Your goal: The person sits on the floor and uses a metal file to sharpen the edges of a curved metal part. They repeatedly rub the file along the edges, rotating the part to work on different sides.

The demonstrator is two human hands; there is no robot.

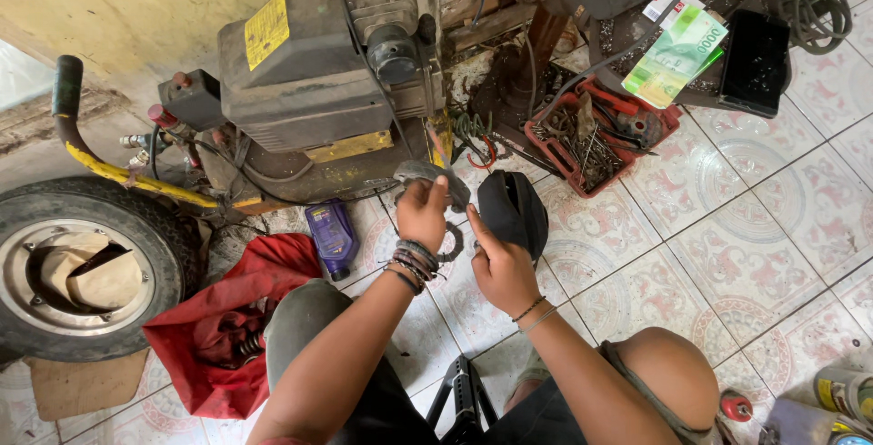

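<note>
The person sits on a patterned tile floor (746, 254), knees bent, both arms reaching forward. The left hand (423, 213) is closed around a grey, worn pad-like part (427, 175), pinching it from below with thumb and fingers and holding it up in front of the compressor. The right hand (498, 268) grips a black rounded cover (514, 210) from underneath, fingers curled on its lower edge; the cover sits just beside the grey part, the two nearly touching. A dark ring (452, 247) lies on the floor between the wrists.

Behind the hands stands a dark air compressor (309, 81) with a yellow rectangular label (266, 29) on its upper left face and a yellow strip low on its front. A purple bottle (333, 238) with a pale label lies on the floor just left of the left wrist, touching a crumpled red cloth (227, 327). A tyre on its rim (82, 272) lies at the far left. To the upper right, a red tray (668, 122) holds nails and small metal parts; beyond it rest green banknotes (677, 54), a small white-and-red package (667, 1) and a black phone (755, 61), screen dark. A yellow-labelled can (841, 390) shows at the lower right corner.
</note>
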